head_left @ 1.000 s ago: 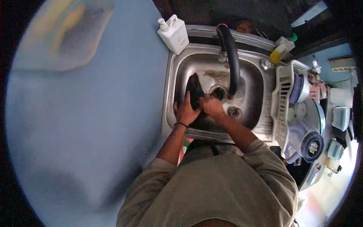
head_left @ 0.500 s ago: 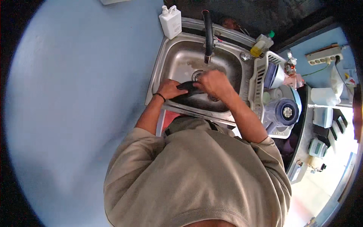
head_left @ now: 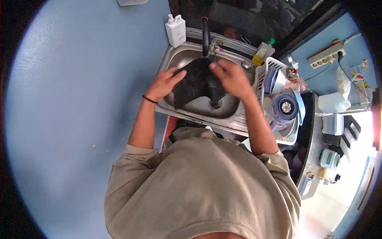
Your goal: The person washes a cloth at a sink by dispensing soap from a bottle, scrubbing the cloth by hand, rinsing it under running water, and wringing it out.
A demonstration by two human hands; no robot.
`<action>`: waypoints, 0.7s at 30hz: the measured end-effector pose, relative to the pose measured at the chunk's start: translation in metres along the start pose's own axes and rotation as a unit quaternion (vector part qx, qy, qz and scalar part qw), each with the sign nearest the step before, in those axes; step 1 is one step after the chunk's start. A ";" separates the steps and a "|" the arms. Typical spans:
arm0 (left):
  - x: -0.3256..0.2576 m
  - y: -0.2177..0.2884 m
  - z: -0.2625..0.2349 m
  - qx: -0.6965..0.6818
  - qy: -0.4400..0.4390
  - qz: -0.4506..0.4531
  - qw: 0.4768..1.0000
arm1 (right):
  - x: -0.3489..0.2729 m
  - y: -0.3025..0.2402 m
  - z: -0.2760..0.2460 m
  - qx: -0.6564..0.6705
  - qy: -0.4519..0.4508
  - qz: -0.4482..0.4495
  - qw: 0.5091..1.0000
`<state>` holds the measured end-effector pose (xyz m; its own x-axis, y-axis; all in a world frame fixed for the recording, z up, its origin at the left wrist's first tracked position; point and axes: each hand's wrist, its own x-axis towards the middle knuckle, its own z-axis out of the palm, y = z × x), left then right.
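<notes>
A black cloth (head_left: 197, 81) hangs spread out above the stainless steel sink (head_left: 230, 110), stretched between both hands. My left hand (head_left: 163, 84) pinches its left edge between thumb and fingers. At the upper right edge, my right hand (head_left: 234, 79) has its thumb and fingers closed on the cloth, slightly blurred by motion. The black faucet (head_left: 205, 38) stands just beyond the cloth's top edge; its spout end is close to the fabric. Below the cloth's lower right part a dark round drain (head_left: 215, 104) shows. The cloth hides much of the basin.
A white jug (head_left: 176, 32) stands at the sink's back left corner, beside the blue wall (head_left: 87, 87). To the right, a white dish rack (head_left: 260, 81) holds bowls and a blender jar (head_left: 285, 107). Behind it are a yellow-liquid bottle (head_left: 260, 55) and a wall-mounted power strip (head_left: 327, 57).
The black cloth, bunched between my hands before, is now opened out wide. Both hands have risen toward the faucet and moved apart. The view has shifted a little.
</notes>
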<state>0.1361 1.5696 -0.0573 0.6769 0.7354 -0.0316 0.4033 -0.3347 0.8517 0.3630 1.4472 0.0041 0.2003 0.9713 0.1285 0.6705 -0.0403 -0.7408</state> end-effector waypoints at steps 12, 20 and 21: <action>-0.001 0.035 -0.013 0.140 0.192 0.159 0.958 | 0.036 -0.018 0.064 0.073 -0.007 -0.057 0.996; 0.035 -0.028 0.053 -0.153 0.119 0.042 0.980 | 0.053 -0.071 0.029 0.198 0.014 -0.096 0.975; 0.035 -0.024 0.049 -0.218 0.063 -0.005 0.974 | 0.051 -0.069 0.016 0.204 0.061 -0.088 0.973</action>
<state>0.1801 1.5744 -0.1041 0.5822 0.8131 -0.0006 0.0915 -0.0648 0.9937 0.3152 1.5030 0.0511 0.2092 0.9184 0.3357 0.3670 0.2445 -0.8975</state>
